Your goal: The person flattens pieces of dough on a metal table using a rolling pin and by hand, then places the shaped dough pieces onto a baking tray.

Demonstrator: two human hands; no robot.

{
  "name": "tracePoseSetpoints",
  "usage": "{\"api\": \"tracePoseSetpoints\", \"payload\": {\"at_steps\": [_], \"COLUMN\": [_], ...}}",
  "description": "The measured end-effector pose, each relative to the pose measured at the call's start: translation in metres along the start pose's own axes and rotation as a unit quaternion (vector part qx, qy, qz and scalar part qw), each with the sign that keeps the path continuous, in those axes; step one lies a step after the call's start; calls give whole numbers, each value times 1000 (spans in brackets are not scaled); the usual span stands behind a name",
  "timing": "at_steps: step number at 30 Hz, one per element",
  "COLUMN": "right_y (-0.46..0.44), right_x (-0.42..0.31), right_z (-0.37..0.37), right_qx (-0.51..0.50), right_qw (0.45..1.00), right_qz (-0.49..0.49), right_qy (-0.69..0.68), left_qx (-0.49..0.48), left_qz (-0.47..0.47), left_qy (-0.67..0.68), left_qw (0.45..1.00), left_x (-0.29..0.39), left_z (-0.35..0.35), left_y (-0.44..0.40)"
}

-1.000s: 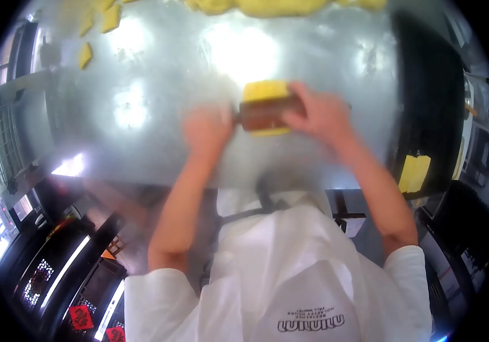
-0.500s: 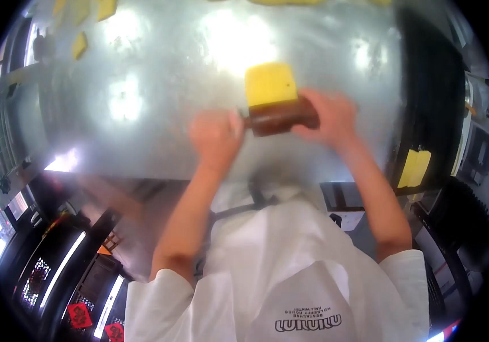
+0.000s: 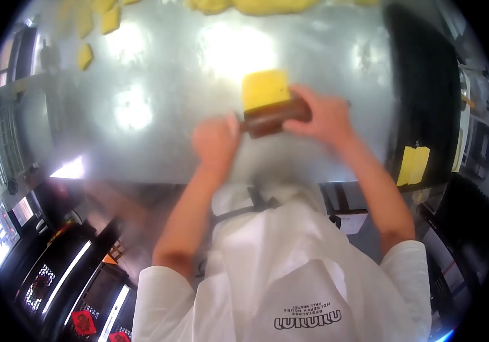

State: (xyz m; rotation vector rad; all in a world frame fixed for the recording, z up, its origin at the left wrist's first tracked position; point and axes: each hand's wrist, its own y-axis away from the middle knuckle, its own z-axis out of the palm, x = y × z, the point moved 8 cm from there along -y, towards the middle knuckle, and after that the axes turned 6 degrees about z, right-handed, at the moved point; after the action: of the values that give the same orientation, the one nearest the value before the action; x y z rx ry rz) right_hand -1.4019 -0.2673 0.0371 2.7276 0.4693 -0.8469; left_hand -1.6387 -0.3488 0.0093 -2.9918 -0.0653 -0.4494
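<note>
A brown rolling pin (image 3: 270,121) lies across the near edge of a flat yellow dough sheet (image 3: 265,89) on the shiny metal worktop (image 3: 167,131). My left hand (image 3: 216,141) is closed around the pin's left handle. At the other end, my right hand (image 3: 325,118) grips the pin, with the thumb and fingers curled about its right side. The pin hides the nearest part of the dough, and both hands are slightly blurred.
Several pieces of yellow dough (image 3: 110,20) lie at the far left, and a larger yellow mass (image 3: 276,5) is along the far edge. Two yellow strips (image 3: 413,165) rest on the dark surface (image 3: 427,97) at the right. Dark wooden furniture (image 3: 56,279) stands at the lower left.
The view has shifted slightly, bringing more of the far dough pieces into sight. The rolling pin stays in both hands at the dough's near edge, little changed.
</note>
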Motion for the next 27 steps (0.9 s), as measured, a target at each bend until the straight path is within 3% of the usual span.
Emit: {"api": "tracePoseSetpoints", "payload": {"at_steps": [2,5,6,9,12,13,16,19,22,27], "right_y": [-18,-14,-7,37,77,85,102,109,111,113], "right_x": [21,68,83,121,154,145,145,121,118,113], "right_z": [2,-8,-16,-37,-33,-37,-38,-45,-40,-36], "right_qx": [-56,7,32,226,248,205,262,313,326,350], "right_qw": [983,945,929,934,893,874,891,895,895,887], "right_qz": [148,253,286,253,355,406,352,311,298,298], "right_qy": [-88,-207,-232,-115,-120,-172,-118,-60,-51,-50], "left_qx": [-90,27,7,-67,-44,-140,-93,-129,-82,-18], "left_qz": [-45,-24,-26,-3,89,54,129,-27,-49,122], "left_qy": [22,216,227,236,142,152,106,358,366,235], "left_qw": [995,976,974,969,985,977,982,924,926,964], "left_x": [-6,-2,0,23,45,43,51,31,56,97], "left_z": [2,-36,-26,9,21,34,20,28,-40,-64], "left_y": [-24,-68,-77,-94,-92,-96,-93,-72,-52,-19]}}
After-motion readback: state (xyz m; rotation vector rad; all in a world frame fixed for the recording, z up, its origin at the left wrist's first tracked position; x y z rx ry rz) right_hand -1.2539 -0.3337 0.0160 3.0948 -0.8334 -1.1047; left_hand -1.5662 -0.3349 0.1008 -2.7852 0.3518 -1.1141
